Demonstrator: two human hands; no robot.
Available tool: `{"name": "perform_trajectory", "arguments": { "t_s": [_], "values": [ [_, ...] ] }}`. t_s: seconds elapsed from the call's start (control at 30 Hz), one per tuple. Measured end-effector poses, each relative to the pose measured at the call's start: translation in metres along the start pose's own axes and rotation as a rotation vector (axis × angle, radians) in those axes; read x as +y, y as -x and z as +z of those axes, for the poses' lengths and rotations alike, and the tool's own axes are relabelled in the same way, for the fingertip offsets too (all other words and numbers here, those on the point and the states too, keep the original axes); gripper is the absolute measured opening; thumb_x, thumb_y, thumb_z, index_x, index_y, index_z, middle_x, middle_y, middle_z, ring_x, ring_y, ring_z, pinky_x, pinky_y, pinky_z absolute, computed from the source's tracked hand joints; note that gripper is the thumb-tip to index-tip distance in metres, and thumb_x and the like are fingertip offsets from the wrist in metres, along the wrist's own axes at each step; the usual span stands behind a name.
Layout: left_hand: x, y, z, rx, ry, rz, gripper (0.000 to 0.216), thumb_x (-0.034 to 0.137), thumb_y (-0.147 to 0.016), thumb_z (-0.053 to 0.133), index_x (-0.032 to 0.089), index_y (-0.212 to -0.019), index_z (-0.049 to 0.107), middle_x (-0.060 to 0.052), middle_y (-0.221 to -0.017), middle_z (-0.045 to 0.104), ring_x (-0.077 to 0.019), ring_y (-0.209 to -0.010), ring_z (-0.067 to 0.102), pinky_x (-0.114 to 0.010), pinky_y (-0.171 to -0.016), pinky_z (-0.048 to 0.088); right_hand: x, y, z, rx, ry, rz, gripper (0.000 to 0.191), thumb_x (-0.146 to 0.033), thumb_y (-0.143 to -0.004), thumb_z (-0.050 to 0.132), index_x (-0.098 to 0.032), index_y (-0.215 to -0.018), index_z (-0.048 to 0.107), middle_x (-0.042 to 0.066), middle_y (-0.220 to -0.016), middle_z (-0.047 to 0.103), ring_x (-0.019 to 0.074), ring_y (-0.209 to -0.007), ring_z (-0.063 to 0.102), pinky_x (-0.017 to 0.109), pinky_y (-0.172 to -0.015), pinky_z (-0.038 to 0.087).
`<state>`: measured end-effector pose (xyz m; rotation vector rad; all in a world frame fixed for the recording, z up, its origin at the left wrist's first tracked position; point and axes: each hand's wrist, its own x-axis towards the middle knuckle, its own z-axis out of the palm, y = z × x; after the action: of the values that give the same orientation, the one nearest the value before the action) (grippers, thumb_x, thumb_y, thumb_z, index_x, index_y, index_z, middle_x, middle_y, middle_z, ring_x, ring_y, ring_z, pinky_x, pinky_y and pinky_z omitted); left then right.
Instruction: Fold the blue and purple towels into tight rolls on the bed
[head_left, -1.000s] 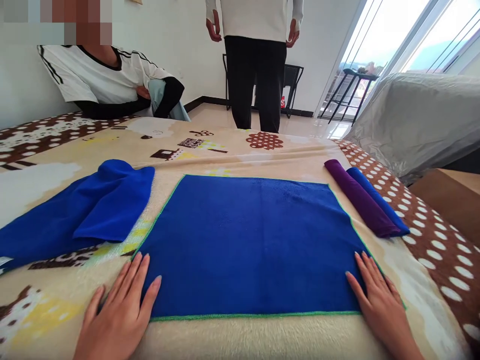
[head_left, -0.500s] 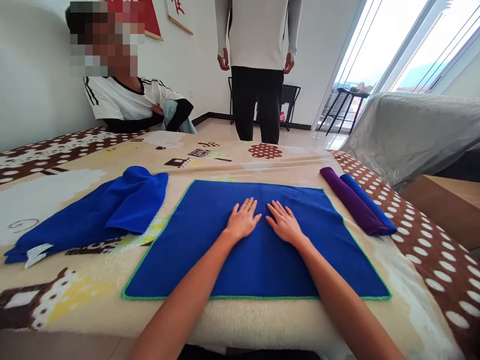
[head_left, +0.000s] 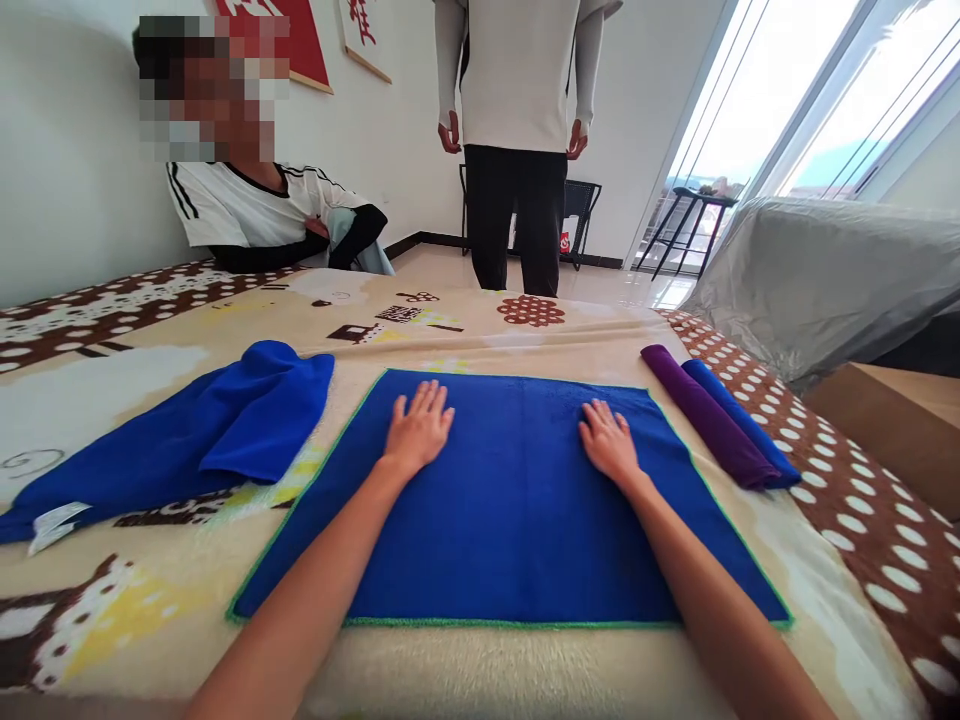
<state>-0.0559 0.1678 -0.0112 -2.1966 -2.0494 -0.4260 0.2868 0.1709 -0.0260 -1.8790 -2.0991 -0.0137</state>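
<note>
Both hands are pressing flat, palms down and fingers spread, on a blue towel that is lying open on the blanket-covered table. The left hand is resting near the towel's far left part and the right hand near its far right part. They are well apart from each other and are gripping nothing.

The towel is lying fully spread, with its green edging showing all the way round. No corner is turned over and no fold or roll is showing in it, so the laying-out looks done and nothing beyond it looks begun. To the right, a purple rolled towel and a blue rolled towel are lying side by side, touching, already tight and finished-looking. To the left, a loose blue towel is lying bunched and unrolled, clear of both hands.

Across the table a seated person is leaning on its edge, and a standing person is waiting behind with arms hanging down.
</note>
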Motion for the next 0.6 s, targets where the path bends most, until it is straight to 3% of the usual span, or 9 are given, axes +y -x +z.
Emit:
{"name": "perform_trajectory", "arguments": {
  "t_s": [0.13,0.2,0.27,0.37,0.43,0.53,0.6],
  "values": [
    [0.075,-0.03,0.019,-0.06,0.073,0.23,0.048,0.038,-0.096,0.061,0.021,-0.14,0.052,-0.012,-0.15,0.047,-0.0305,-0.134,0.049,-0.058,-0.111,0.04,-0.074,-0.024,0.018,-0.045,-0.082,-0.265,0.041,-0.041,-0.101,0.05,-0.022,-0.137,0.055,0.01,-0.146,0.049,0.0256,-0.132,0.05,0.051,-0.11,0.042],
    [0.095,-0.045,0.029,-0.086,0.102,0.283,0.045,0.038,-0.095,0.062,0.02,-0.136,0.054,-0.012,-0.144,0.052,-0.0293,-0.127,0.054,-0.055,-0.106,0.046,-0.087,-0.037,0.023,-0.063,-0.099,-0.321,0.041,-0.042,-0.099,0.055,-0.025,-0.136,0.056,0.01,-0.146,0.049,0.0248,-0.13,0.051,0.049,-0.109,0.045],
    [0.095,-0.058,0.037,-0.101,0.118,0.292,0.044,0.037,-0.096,0.062,0.019,-0.135,0.055,-0.012,-0.142,0.053,-0.0284,-0.124,0.056,-0.054,-0.104,0.048,-0.08,-0.05,0.024,-0.076,-0.102,-0.325,0.042,-0.043,-0.097,0.058,-0.025,-0.136,0.056,0.01,-0.145,0.05,0.0252,-0.129,0.051,0.049,-0.108,0.045],
    [0.055,-0.073,0.04,-0.102,0.112,0.218,0.044,0.038,-0.096,0.062,0.019,-0.135,0.055,-0.012,-0.142,0.053,-0.0287,-0.125,0.056,-0.055,-0.104,0.047,-0.032,-0.067,0.018,-0.092,-0.087,-0.237,0.043,-0.042,-0.102,0.049,-0.019,-0.138,0.053,0.011,-0.144,0.05,0.0257,-0.13,0.051,0.052,-0.109,0.043],
    [0.01,-0.079,0.037,-0.094,0.089,0.118,0.045,0.038,-0.096,0.062,0.019,-0.136,0.055,-0.012,-0.143,0.053,-0.0296,-0.128,0.054,-0.057,-0.107,0.045,0.014,-0.074,0.01,-0.105,-0.066,-0.132,0.043,-0.04,-0.103,0.046,-0.016,-0.139,0.052,0.012,-0.143,0.05,0.0259,-0.131,0.05,0.053,-0.11,0.041],
    [-0.061,-0.082,0.03,-0.075,0.044,-0.063,0.047,0.04,-0.096,0.061,0.019,-0.138,0.054,-0.012,-0.148,0.05,-0.0316,-0.135,0.048,-0.061,-0.113,0.036,0.083,-0.078,0.001,-0.118,-0.03,0.038,0.046,-0.043,-0.099,0.056,-0.019,-0.138,0.054,0.012,-0.146,0.049,0.0275,-0.133,0.049,0.056,-0.112,0.038],
    [-0.097,-0.081,0.028,-0.061,0.019,-0.169,0.049,0.042,-0.097,0.059,0.019,-0.139,0.053,-0.012,-0.151,0.048,-0.0323,-0.14,0.043,-0.063,-0.116,0.029,0.116,-0.078,0.0,-0.116,-0.01,0.125,0.049,-0.044,-0.097,0.058,-0.02,-0.139,0.053,0.012,-0.15,0.046,0.0287,-0.136,0.046,0.058,-0.115,0.034]
  ]
}}
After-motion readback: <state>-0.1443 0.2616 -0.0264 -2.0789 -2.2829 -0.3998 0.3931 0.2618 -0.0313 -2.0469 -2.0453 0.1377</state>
